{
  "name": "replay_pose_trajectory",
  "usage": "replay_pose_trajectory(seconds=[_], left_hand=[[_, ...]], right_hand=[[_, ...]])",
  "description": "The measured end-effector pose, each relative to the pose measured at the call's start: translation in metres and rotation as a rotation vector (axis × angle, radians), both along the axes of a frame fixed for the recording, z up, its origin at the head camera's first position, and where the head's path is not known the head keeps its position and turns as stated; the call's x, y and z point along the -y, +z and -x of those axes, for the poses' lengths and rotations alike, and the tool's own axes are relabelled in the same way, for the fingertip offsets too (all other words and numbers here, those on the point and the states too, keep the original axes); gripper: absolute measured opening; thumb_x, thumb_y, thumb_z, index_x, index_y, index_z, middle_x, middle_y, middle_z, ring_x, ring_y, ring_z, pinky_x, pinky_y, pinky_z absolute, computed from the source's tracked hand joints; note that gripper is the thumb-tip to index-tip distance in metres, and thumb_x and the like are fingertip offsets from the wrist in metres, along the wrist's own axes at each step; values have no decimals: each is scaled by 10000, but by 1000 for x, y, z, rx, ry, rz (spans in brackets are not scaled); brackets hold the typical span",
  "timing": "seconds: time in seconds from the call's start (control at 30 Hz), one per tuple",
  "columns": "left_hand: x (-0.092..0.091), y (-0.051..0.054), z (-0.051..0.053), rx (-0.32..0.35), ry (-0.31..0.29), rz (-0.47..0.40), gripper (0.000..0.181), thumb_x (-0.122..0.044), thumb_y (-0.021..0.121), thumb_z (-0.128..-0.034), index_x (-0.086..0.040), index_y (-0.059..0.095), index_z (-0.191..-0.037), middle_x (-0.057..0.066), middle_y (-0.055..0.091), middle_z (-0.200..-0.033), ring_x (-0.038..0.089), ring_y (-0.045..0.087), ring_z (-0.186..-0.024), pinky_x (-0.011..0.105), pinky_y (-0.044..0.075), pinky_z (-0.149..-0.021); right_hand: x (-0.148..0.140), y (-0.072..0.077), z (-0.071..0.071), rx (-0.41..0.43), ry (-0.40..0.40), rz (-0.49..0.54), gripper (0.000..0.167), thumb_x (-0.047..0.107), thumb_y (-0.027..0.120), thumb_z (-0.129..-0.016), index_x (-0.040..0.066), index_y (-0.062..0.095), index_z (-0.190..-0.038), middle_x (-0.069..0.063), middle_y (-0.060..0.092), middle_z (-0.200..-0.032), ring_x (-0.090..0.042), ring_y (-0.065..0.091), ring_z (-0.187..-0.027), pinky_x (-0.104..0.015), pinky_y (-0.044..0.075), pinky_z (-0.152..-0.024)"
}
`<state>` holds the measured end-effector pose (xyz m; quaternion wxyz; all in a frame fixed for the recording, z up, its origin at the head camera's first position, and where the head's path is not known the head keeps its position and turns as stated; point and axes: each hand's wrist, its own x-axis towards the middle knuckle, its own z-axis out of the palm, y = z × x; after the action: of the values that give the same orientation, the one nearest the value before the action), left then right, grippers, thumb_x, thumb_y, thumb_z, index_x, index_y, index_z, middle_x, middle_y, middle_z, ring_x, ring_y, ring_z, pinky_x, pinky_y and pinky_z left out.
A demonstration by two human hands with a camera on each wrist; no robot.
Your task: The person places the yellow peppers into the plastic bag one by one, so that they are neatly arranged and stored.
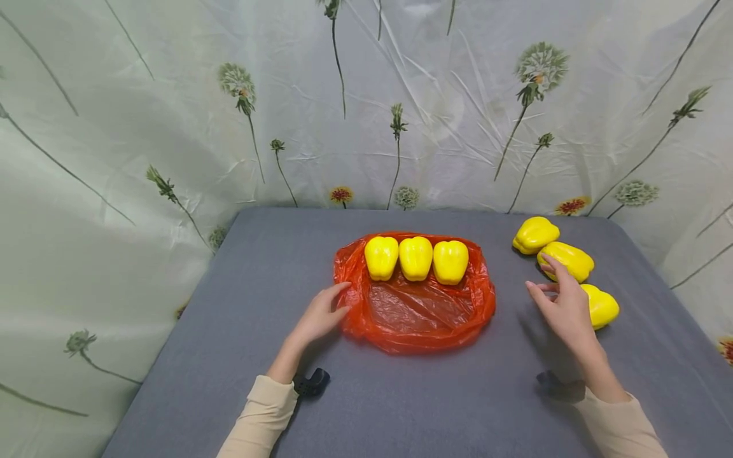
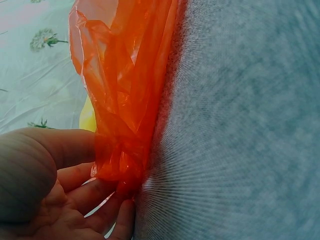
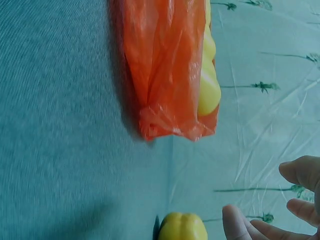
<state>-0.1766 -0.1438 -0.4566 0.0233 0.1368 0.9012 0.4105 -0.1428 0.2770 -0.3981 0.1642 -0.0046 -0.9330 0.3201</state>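
A red plastic bag (image 1: 395,337) lies spread on the table, its rim folded around an opening. Three yellow bell peppers (image 1: 415,258) stand in a row along its far side. At the bag's left edge my left hand (image 1: 318,318) holds the rim; in the left wrist view, bunched red film (image 2: 122,160) sits between the thumb and fingers of the hand (image 2: 55,195). My right hand (image 1: 567,312) is raised at the right, thumb and fingers parted, beside several loose peppers (image 1: 572,262). In the right wrist view the hand (image 3: 302,205) shows nothing in its fingers, near one pepper (image 3: 183,228).
The grey cloth-covered table (image 1: 258,267) runs back to a pale curtain (image 1: 321,159) printed with dandelions and other flowers. Dark wrist devices (image 1: 314,382) sit by both forearms, under beige sleeves.
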Motion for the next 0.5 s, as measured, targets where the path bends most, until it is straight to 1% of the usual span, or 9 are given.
replay_pose_trajectory(seconds=[0.03,0.1,0.13,0.17,0.3,0.4,0.47,0.5], left_hand=[[0,0,0,-2,-1,0,504,-96,598,-865,-45,478,-1352,192,512,-1371,381,470,-1266,526,366,-1070],[1,0,0,-7,-5,2,500,-93,594,-866,-41,479,-1350,194,513,-1369,383,472,-1263,528,368,-1067],[0,-1,0,-9,-7,4,499,-91,594,-867,-38,480,-1349,196,515,-1367,383,474,-1261,527,370,-1066],[0,-1,0,-10,-10,5,497,-92,593,-868,-36,479,-1349,196,516,-1365,382,475,-1260,526,371,-1066],[0,-1,-1,-7,-12,7,496,-97,593,-869,-32,479,-1348,196,517,-1364,381,475,-1261,523,368,-1069],[0,0,-1,-3,-9,2,497,-97,592,-869,-29,478,-1348,201,514,-1365,385,471,-1264,527,365,-1070],[0,1,-1,-3,-7,-4,499,-97,593,-869,-27,477,-1349,205,511,-1366,389,467,-1266,530,363,-1071],[0,2,-1,-1,-8,-6,500,-98,593,-870,-26,475,-1350,206,510,-1367,389,467,-1267,529,363,-1072]], right_hand=[[-2,0,-1,1,-10,-1,614,204,603,-904,51,328,-1431,-294,515,-1276,-392,622,-883,28,390,-605],[-6,1,-4,7,-29,-4,614,204,600,-905,48,324,-1431,-299,509,-1276,-388,614,-876,49,350,-604],[-8,1,-6,12,-41,-7,617,208,598,-905,48,321,-1432,-299,506,-1276,-384,610,-872,52,340,-603],[-10,1,-7,17,-57,-10,620,215,600,-904,52,322,-1434,-296,507,-1276,-353,617,-852,48,344,-592],[-17,3,-14,30,-119,-5,623,216,598,-902,52,321,-1436,-298,504,-1277,-333,612,-852,52,328,-571],[-24,5,-18,24,-164,2,610,214,592,-904,56,331,-1432,-296,506,-1276,-34,606,-763,63,307,-561],[-28,5,-22,15,-187,3,606,204,588,-903,57,334,-1432,-298,508,-1277,184,461,-697,66,295,-559],[-31,5,-23,11,-196,2,602,200,584,-904,56,334,-1432,-301,508,-1278,257,371,-683,68,292,-558]])
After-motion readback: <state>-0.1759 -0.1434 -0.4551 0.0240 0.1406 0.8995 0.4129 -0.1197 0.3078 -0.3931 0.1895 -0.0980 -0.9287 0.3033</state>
